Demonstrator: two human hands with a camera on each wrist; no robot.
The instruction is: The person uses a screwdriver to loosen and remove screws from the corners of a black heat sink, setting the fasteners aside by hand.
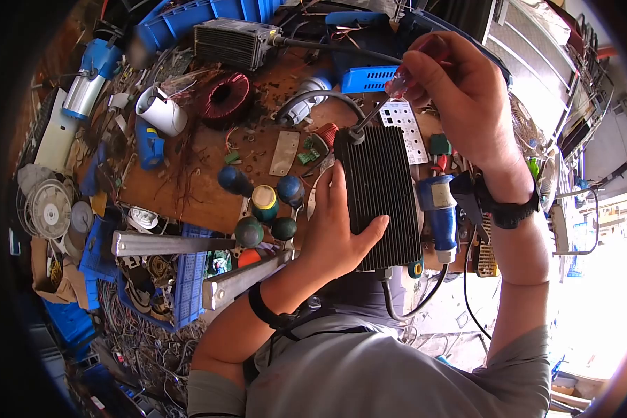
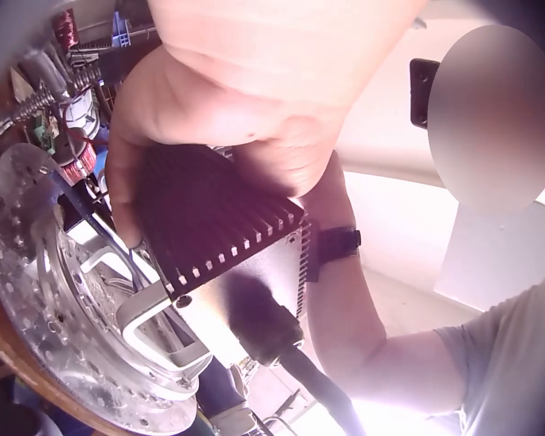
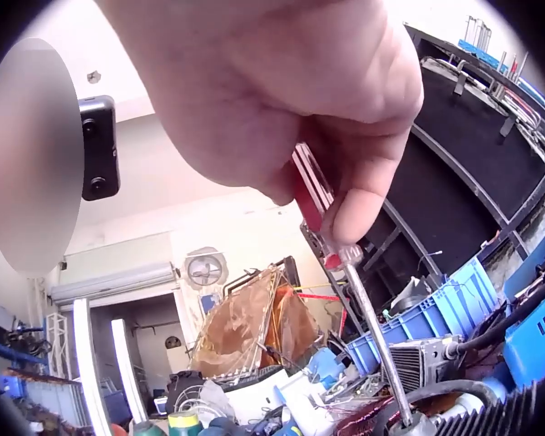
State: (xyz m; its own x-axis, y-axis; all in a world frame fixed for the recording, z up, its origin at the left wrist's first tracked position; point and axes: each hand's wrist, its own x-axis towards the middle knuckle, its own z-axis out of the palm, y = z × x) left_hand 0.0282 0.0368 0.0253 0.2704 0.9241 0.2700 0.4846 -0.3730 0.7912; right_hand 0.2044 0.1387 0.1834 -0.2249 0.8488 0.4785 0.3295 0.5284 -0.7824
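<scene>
A black finned metal box (image 1: 383, 198) stands on end in the head view, a cable leaving each end. The left hand (image 1: 338, 233) grips its left side, thumb across the fins; in the left wrist view that hand (image 2: 245, 100) wraps over the finned body (image 2: 218, 218). Above the upper end, the right hand (image 1: 463, 90) pinches a screwdriver's red, clear handle (image 1: 399, 82). Its shaft (image 1: 373, 113) slants down to the cable fitting (image 1: 356, 135). The right wrist view shows the right hand (image 3: 300, 100) around the handle and the shaft (image 3: 374, 322) meeting the fitting (image 3: 412, 425).
Several screwdriver handles (image 1: 264, 202) stand left of the box, near two metal bars (image 1: 167, 244). A blue connector (image 1: 439, 216) lies to the right. Behind are a red-wound coil (image 1: 228, 97), another finned box (image 1: 233, 43) and a blue slotted part (image 1: 369, 79).
</scene>
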